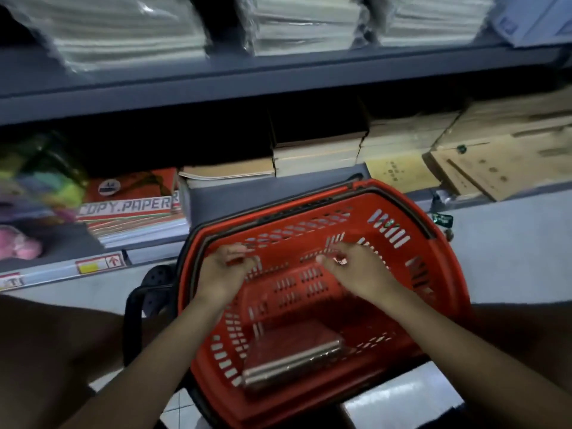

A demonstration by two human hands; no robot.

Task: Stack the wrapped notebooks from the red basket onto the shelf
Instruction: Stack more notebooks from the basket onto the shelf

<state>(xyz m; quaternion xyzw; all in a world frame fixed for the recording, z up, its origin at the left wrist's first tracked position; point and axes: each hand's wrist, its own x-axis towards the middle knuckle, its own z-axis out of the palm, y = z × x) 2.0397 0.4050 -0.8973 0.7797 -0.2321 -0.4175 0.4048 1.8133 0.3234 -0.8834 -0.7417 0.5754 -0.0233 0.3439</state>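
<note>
One wrapped notebook (294, 356), flat, long axis left-right

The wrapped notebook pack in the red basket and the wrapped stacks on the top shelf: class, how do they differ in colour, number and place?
The wrapped notebook pack looks dark red; the wrapped stacks on the top shelf look pale.
The pack lies alone in the red basket, at the near end; the stacks stand side by side, piled high.
The pack sits below both hands; the stacks sit above them.
Both have glossy clear wrapping.
</note>
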